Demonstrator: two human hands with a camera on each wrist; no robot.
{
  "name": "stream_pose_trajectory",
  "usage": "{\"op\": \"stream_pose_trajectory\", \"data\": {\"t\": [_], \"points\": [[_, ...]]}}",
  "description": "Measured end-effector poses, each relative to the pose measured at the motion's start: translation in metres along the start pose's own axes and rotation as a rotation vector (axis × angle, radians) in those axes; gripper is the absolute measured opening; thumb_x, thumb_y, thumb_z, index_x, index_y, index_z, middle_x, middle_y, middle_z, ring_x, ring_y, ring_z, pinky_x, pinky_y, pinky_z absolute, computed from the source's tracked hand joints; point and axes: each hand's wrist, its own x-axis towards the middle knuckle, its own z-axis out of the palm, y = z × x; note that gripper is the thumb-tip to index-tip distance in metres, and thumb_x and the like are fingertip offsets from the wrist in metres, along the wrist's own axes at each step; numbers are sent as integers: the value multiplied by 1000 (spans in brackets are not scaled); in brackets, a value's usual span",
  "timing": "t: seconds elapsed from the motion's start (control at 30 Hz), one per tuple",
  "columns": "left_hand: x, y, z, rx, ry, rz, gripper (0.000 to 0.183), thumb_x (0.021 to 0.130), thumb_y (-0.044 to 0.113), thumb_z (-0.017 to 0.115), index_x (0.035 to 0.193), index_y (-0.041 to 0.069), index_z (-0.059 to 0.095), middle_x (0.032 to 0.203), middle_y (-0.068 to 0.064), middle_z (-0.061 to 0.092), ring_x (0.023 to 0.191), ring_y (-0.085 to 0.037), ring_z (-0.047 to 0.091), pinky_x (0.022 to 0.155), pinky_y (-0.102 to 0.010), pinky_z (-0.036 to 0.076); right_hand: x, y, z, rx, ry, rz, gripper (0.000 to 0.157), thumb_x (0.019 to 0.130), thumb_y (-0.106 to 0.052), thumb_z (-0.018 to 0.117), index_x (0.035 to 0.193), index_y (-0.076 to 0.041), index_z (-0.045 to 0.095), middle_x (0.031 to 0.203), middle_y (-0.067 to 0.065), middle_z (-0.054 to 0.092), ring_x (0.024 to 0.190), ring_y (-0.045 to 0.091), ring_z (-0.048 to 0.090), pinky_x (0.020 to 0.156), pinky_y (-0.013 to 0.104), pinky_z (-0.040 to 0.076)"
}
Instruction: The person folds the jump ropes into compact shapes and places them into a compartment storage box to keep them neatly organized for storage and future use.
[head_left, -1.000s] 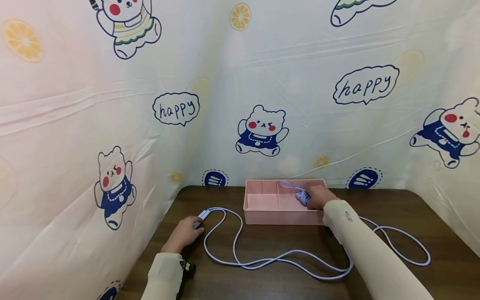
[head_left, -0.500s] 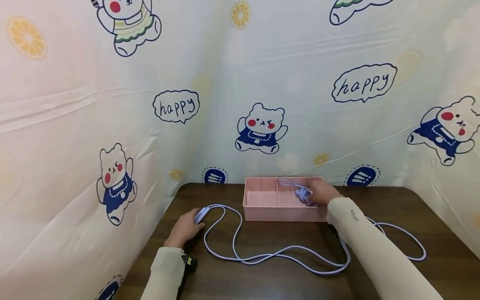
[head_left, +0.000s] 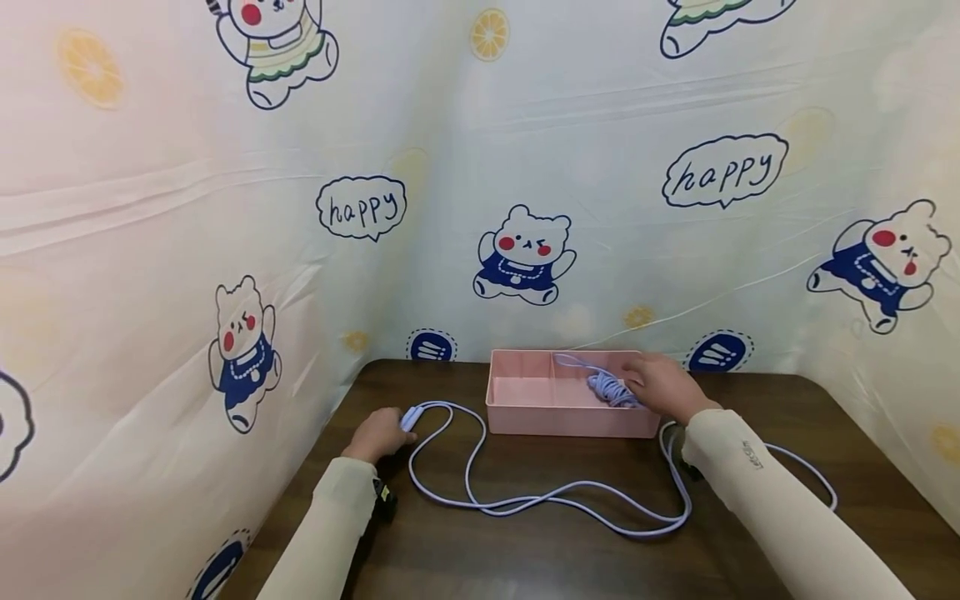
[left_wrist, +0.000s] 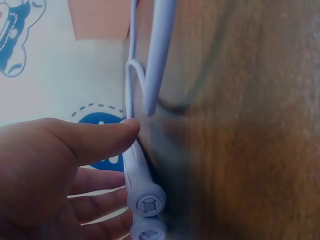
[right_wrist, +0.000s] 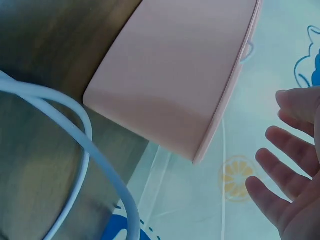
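My left hand pinches the two pale lavender handles of a jump rope on the left of the table. In the left wrist view the thumb lies over the handles, fingers behind, and the round end caps show. The rope runs in loose curves across the table to the right. My right hand is over the right end of a pink divided box. A wound bundle of lavender cord lies in the box's right compartment, beside the fingers. In the right wrist view the fingers hold nothing.
The box's left compartment is separated by a divider. More rope lies behind the right forearm. A printed curtain hangs behind and beside the dark wooden table.
My right hand has drawn off the cord bundle toward the right, leaving it in the box. The left hand keeps hold of the handles, nearly still. The head view has shifted slightly.
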Motion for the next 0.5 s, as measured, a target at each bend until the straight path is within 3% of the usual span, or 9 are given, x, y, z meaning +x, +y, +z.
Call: {"op": "stream_pose_trajectory", "data": {"t": [0.3, 0.5], "points": [[4, 5, 11, 43, 43, -23, 34, 82, 35, 78, 88, 6, 63, 75, -6, 57, 66, -23, 53, 60, -42, 45, -15, -17, 6, -17, 82, -62, 28, 90, -20, 70, 114, -5, 68, 114, 13, 65, 108, 35, 58, 95, 55, 44], [7, 8, 7, -6, -16, -70, 24, 79, 19, 79, 80, 3, 61, 71, -8, 56, 62, -24, 55, 56, -37, 46, -22, -38, 10, 17, 180, -99, 31, 90, -22, 71, 116, -4, 68, 116, 14, 63, 109, 33, 57, 95, 54, 45]]}}
